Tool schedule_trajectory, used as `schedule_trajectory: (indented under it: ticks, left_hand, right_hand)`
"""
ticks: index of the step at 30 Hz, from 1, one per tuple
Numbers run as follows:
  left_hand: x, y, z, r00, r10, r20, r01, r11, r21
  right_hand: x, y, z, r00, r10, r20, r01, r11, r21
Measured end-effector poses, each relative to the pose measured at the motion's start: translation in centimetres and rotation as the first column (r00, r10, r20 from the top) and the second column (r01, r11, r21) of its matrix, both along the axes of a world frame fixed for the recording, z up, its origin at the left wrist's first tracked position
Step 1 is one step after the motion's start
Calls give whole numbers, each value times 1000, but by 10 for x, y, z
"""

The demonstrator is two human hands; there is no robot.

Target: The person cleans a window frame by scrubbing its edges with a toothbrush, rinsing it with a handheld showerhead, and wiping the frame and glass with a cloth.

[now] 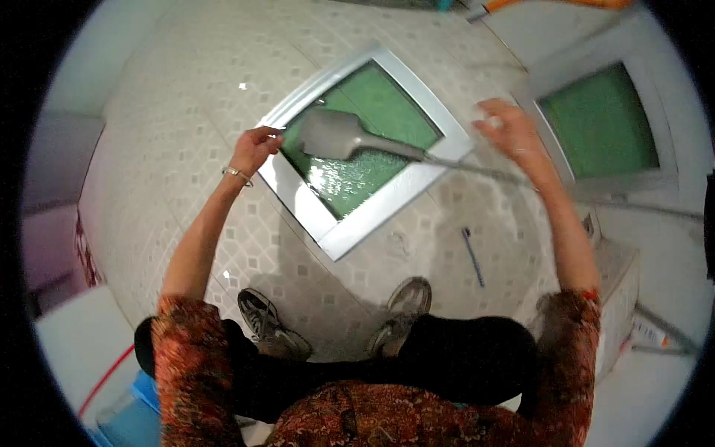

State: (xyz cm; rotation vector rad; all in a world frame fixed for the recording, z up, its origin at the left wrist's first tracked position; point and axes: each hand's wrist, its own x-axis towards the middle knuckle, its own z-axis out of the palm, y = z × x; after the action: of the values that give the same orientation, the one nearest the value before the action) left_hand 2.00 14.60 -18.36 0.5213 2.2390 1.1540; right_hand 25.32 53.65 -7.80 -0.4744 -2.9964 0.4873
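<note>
A white-framed panel [380, 227] with green glass [387, 108] lies on the tiled floor, its glass wet and shiny. Over the glass is a grey shower head [331, 134], handle towards the right, joined to a flexible hose [477, 170]. Whether it rests on the glass or hangs just above it, I cannot tell. My left hand [257, 149] is at the panel's left corner, fingers closed together; what they hold, if anything, is hidden. To the right of the panel, my right hand [510, 130] is raised above the hose, slightly blurred, its fingers apart and holding nothing.
A second framed green panel [599, 123] stands at the right wall. A slim dark stick, perhaps a toothbrush [473, 257], lies on the floor before my shoes [410, 298]. A blue object [134, 413] is at lower left, and an orange bar [514, 4] is at the top right.
</note>
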Motion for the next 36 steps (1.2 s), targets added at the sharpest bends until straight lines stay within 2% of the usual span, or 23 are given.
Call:
schedule_trajectory:
  ticks: [1, 2, 3, 5, 7, 10, 13, 16, 18, 19, 21, 24, 25, 27, 28, 29, 30, 31, 32, 33, 34, 36]
  left_hand:
    - [17, 28, -3, 995, 89, 41, -91, 995, 52]
    - [29, 37, -9, 979, 181, 95, -191, 974, 120]
    - [43, 41, -17, 970, 221, 104, -239, 945, 224]
    - [62, 43, -38, 950, 306, 66, -312, 904, 293]
    - [83, 42, -55, 918, 383, 103, -390, 824, 411]
    - [113, 51, -55, 882, 458, 114, -461, 787, 409]
    - [131, 60, -61, 872, 464, 158, -478, 734, 482]
    - [149, 62, -61, 870, 463, 170, -480, 714, 510]
    - [159, 59, -62, 884, 447, 134, -450, 739, 501]
    - [163, 56, -60, 870, 469, 151, -484, 755, 441]
    - [165, 52, -57, 858, 500, 117, -498, 754, 428]
    - [161, 43, -52, 857, 510, 74, -487, 753, 443]
    - [156, 40, -51, 858, 511, 55, -479, 757, 445]
    - [147, 32, -59, 763, 645, -42, -551, 684, 478]
    - [146, 26, -63, 705, 704, -87, -583, 644, 495]
    - [148, 18, -63, 673, 730, -122, -630, 651, 424]
    - [152, 12, -69, 655, 735, -175, -644, 664, 379]
    - [157, 8, -83, 641, 734, -227, -654, 676, 339]
    - [162, 3, -101, 623, 732, -277, -666, 681, 303]
    - [163, -7, -127, 668, 737, -102, -704, 671, 232]
    - [164, -6, -132, 672, 732, -110, -695, 676, 245]
    - [171, -2, -136, 679, 722, -131, -680, 687, 256]
  right_hand:
    - [14, 13, -41, 985, 140, -104, -142, 990, -11]
    - [23, -4, -46, 999, 38, -4, -38, 992, -118]
    - [43, -7, -73, 998, 4, -67, -15, 986, -167]
    - [97, -14, -109, 983, -150, 109, 164, 977, -136]
    - [151, -24, -120, 902, -266, 338, 340, 923, -181]
    - [226, -39, -146, 884, -371, 283, 398, 916, -43]
    - [259, -73, -160, 851, -443, 282, 464, 886, -7]
    - [260, -101, -168, 898, -440, 22, 440, 897, 38]
    - [238, -123, -178, 962, -268, -56, 262, 961, -92]
    - [220, -139, -182, 977, -182, -109, 165, 975, -150]
    - [174, -173, -176, 998, 5, 56, 7, 978, -208]
    - [157, -181, -207, 976, 214, -45, -217, 973, -72]
    - [158, -174, -220, 983, 154, -97, -166, 977, -137]
    - [160, -156, -240, 983, 27, -180, -77, 958, -276]
    - [142, -154, -219, 977, -44, -209, -32, 939, -343]
    - [115, -154, -172, 966, -122, -227, 18, 911, -412]
    - [95, -158, -148, 949, -211, -235, 76, 874, -479]
    - [85, -171, -165, 955, -148, -255, 16, 890, -456]
    - [79, -190, -180, 986, -127, -111, 35, 799, -600]
    - [72, -208, -189, 997, -75, 28, 73, 689, -721]
    - [74, -225, -186, 946, 281, -162, -322, 873, -367]
    - [73, -256, -188, 889, 318, -330, -413, 867, -277]
